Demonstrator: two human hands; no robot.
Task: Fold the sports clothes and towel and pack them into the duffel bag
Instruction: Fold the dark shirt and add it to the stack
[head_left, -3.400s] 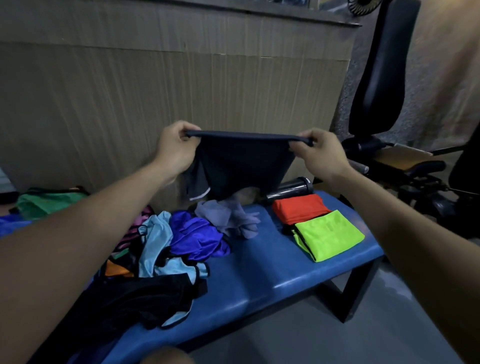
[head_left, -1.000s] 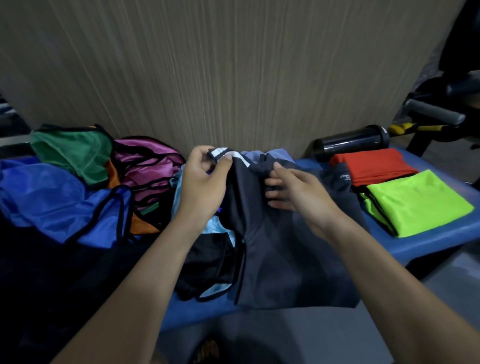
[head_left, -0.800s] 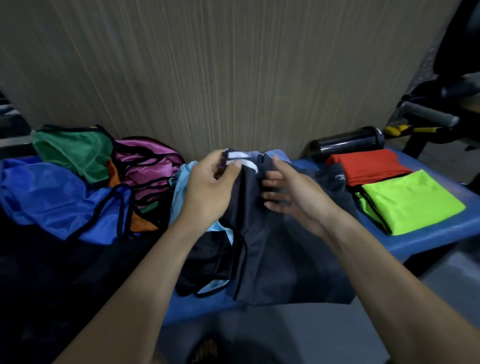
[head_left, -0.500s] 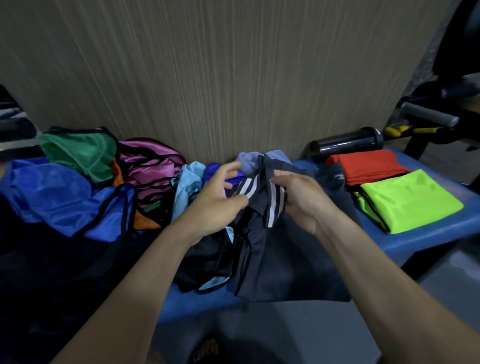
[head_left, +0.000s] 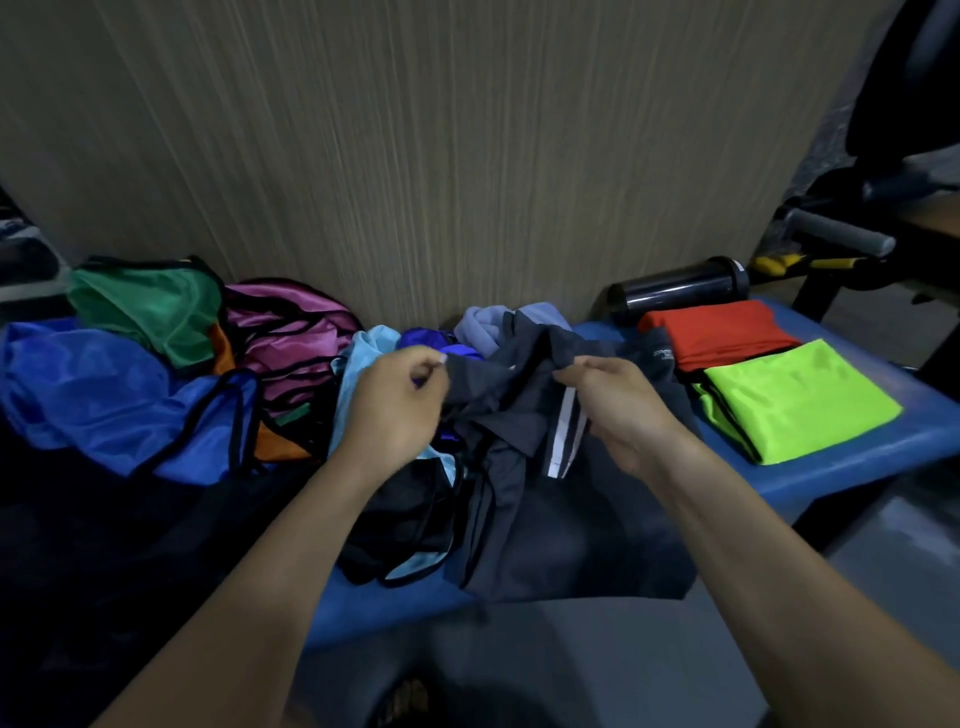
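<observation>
Dark grey shorts (head_left: 576, 530) with white side stripes lie on the blue bench (head_left: 857, 457), hanging over its front edge. My left hand (head_left: 395, 410) pinches the shorts' upper left edge. My right hand (head_left: 618, 410) pinches the bunched fabric by the stripes. A folded orange garment (head_left: 722, 332) and a folded neon green one (head_left: 795, 400) lie at the right. A heap of loose clothes, light blue (head_left: 358, 369), purple (head_left: 431, 343) and grey (head_left: 483, 322), sits behind my hands. No duffel bag can be made out.
Blue (head_left: 98, 395), green (head_left: 150, 306) and magenta (head_left: 296, 332) mesh garments are piled at the left, with dark fabric (head_left: 104, 545) below them. A black bottle (head_left: 680, 286) lies against the wood-grain wall. Gym equipment (head_left: 841, 244) stands at the right. Grey floor lies below the bench.
The shorts came down from mid-air onto the bench. Over the last second my hands turned the top edge over, and the white stripes moved to the right under my right hand.
</observation>
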